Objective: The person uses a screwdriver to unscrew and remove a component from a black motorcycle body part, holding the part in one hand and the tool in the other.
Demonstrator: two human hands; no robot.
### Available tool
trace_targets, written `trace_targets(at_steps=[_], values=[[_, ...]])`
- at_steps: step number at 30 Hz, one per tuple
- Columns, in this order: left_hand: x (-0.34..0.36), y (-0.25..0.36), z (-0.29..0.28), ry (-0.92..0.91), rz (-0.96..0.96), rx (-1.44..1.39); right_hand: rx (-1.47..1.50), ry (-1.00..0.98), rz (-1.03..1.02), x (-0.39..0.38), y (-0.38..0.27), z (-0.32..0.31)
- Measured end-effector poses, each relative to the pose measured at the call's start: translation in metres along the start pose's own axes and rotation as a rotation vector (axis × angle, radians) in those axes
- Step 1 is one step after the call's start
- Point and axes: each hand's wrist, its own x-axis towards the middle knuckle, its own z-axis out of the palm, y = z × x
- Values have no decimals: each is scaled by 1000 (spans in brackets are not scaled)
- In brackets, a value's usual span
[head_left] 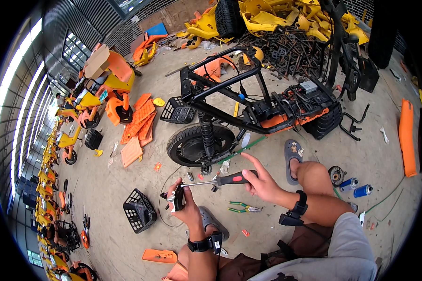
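My left hand [191, 214] is closed around a small black part [178, 197] with a silvery piece on its side; its exact kind I cannot make out. A screwdriver [231, 179] with a black and red handle lies level in my right hand [266, 184], thumb on the handle's end and index finger stretched out. The screwdriver's shaft reaches left to the black part, and its tip is at or close to the top of that part. Beyond both hands stands a stripped scooter frame [222, 86], its rear wheel [200, 146] toward me.
Green-handled pliers [244, 207] lie on the floor below my right hand. To the left is a black basket [139, 210]; to the right are two blue spray cans [356, 187]. Orange panels [139, 121], parked yellow scooters [66, 140] and a heap of dark metal parts [286, 54] lie farther off.
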Motion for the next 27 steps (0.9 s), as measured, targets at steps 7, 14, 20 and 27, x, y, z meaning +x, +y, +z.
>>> trace_targets(at_steps=[7,14,20,27], values=[[0,-4,-1,17,-16,-30,-11,-67,-60,0,7,-2],[0,-3,2,19,-20,-37,-144,22,-317,4,22,3],[0,-5,2,14,-26,-35,96,-55,14,0,16,-2],[0,-3,2,6,-38,-38,68,-55,-71,-2,13,0]])
